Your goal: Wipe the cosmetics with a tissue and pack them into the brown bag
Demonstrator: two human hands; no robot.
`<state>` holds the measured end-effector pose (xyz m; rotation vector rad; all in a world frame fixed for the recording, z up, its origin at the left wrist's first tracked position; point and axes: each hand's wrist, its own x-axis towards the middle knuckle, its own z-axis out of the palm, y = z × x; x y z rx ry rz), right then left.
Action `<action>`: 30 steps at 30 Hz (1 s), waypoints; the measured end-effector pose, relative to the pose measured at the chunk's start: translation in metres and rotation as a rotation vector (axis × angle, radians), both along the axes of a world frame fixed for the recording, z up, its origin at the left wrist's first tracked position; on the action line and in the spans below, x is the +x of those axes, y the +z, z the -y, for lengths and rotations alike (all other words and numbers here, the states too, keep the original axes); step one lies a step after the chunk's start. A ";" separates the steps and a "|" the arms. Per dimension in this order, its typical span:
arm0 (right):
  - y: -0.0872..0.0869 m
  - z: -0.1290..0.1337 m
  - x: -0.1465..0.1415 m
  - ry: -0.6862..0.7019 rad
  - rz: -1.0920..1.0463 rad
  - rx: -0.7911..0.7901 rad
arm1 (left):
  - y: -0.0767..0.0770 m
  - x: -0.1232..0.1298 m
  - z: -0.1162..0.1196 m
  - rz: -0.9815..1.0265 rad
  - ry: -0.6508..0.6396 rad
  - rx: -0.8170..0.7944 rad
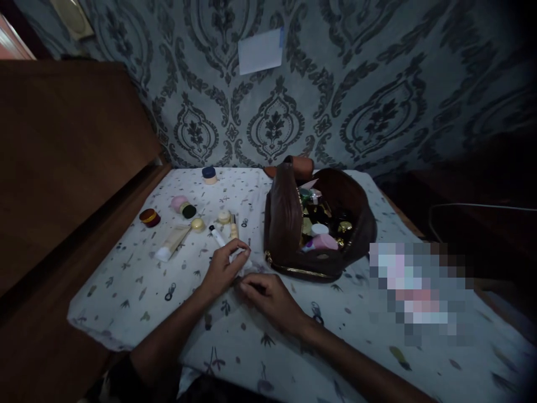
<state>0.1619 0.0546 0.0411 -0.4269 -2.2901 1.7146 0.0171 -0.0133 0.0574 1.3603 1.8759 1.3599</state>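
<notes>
My left hand [224, 268] is over the cloth with thumb and forefinger brought together. Something pale and whitish shows at its fingertips, too unclear to name. Just beside it, my right hand [272, 299] is closed, its fingers curled toward the left hand; what they hold, if anything, is hidden. Beyond the left hand lie a white tube with a dark cap [217, 235] and a slim beige tube [234, 228]. A small cream-coloured jar [224, 216] sits behind them. To the right stands an unzipped brown leather bag [282, 215] filled with cosmetics, including a pink bottle [325, 242].
Farther left on the patterned cloth [138, 291] are a beige squeeze tube [173, 243], a yellow-lidded jar [197, 225], a dark red jar [150, 217], a pink bottle with a dark cap [181, 205] and a blue-lidded jar [209, 175]. A blurred-out item [413, 285] lies right.
</notes>
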 end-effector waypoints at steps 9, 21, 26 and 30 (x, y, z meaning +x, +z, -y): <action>-0.011 0.002 0.005 -0.061 -0.010 0.023 | 0.022 -0.069 0.028 -0.513 0.429 -0.182; -0.011 0.000 0.005 -0.035 -0.040 0.047 | 0.042 -0.158 -0.005 -1.196 0.155 -0.689; -0.012 0.000 0.006 -0.033 -0.056 0.043 | 0.038 -0.168 -0.009 -1.275 0.105 -0.711; -0.018 0.000 0.006 -0.045 -0.071 0.045 | 0.035 -0.172 -0.009 -1.296 0.092 -0.733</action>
